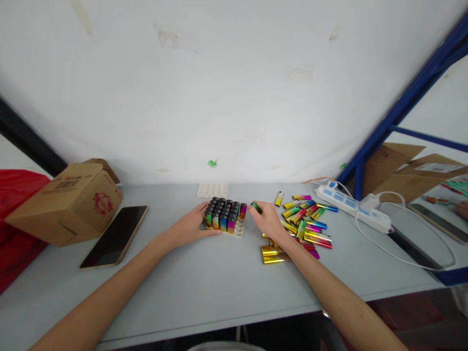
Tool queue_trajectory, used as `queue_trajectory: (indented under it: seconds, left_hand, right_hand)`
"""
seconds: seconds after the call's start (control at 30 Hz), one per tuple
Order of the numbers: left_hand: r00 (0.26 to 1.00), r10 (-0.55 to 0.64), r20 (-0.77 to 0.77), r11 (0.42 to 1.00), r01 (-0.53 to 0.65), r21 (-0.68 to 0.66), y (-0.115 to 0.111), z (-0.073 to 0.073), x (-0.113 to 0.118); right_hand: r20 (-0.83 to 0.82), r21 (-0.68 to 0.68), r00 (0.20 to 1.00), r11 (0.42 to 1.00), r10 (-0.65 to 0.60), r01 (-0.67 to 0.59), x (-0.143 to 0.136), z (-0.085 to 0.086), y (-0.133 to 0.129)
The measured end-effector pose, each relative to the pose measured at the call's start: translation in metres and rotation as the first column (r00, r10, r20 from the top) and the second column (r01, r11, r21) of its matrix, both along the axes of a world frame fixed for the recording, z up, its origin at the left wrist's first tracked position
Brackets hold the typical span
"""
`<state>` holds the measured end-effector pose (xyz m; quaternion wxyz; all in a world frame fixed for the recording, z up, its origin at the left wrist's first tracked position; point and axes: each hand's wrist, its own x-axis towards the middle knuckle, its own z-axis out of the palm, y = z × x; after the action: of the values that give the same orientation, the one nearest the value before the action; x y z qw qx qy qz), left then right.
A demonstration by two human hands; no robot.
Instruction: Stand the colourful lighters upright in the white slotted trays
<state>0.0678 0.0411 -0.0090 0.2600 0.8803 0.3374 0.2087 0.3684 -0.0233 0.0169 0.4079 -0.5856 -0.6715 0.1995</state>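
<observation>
A white tray (pixel 239 231) with round-edged slots holds several upright lighters (pixel 224 214) with black tops and shiny rainbow bodies. Bare slots show along its right side, where a magenta lighter (pixel 243 210) stands. My left hand (pixel 190 226) grips the tray and lighters from the left, thumb along the front and fingers behind. Just right of the tray, my right hand (pixel 267 219) pinches a green lighter (pixel 256 207) in its fingertips, partly hidden by the hand. Beyond my right hand lies a loose pile of metallic coloured lighters (pixel 310 222).
A second white tray (pixel 212 190) lies by the wall. On the left are a phone (pixel 115 236), a cardboard box (pixel 69 200) and a red bag (pixel 18 214). A power strip (pixel 353 207) with white cables lies right, beside a blue frame (pixel 395 117). Another person's hand (pixel 462 209) shows far right.
</observation>
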Motion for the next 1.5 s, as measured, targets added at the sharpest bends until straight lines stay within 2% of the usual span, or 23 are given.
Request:
queue_trajectory:
  seconds: [0.27,0.57,0.8,0.97,1.17,1.33,1.4,1.5]
  left_hand:
    - [1.0,0.024,-0.004,1.0,-0.024,-0.004,0.001,-0.003,-0.002]
    - [1.0,0.027,-0.005,0.999,-0.027,-0.027,-0.001,-0.001,-0.001]
    - [1.0,0.021,-0.007,0.999,-0.022,-0.024,-0.001,0.001,-0.001]
    - [0.999,0.038,-0.001,0.999,-0.038,0.006,0.0,-0.001,-0.001]
    - [1.0,0.027,-0.009,1.0,-0.027,-0.012,0.0,-0.002,-0.002]
    - [0.999,0.033,0.017,0.999,-0.033,-0.019,-0.001,-0.001,-0.001]
    - [0.999,0.033,0.014,0.999,-0.033,-0.018,-0.002,0.0,0.0]
    - [0.999,0.033,-0.004,0.999,-0.034,-0.022,-0.003,0.001,0.001]
  right_hand:
    - [0.018,0.092,0.999,0.995,-0.03,0.028,0.001,0.003,0.0]
    - [0.053,0.079,0.999,0.997,-0.014,0.01,-0.002,0.006,-0.005]
    - [0.057,0.057,0.995,0.995,-0.084,0.08,-0.002,0.006,-0.004]
    - [0.089,0.049,0.992,0.995,-0.088,0.084,0.001,0.007,-0.004]
    - [0.086,0.099,0.996,0.995,0.006,-0.014,0.009,0.011,-0.007]
    - [0.258,0.23,0.959,0.957,0.114,-0.175,0.019,0.018,-0.009]
    - [0.331,0.214,0.933,0.952,0.139,-0.217,0.022,0.021,-0.011]
    - [0.368,0.097,0.908,0.963,0.199,-0.251,0.023,0.023,-0.014]
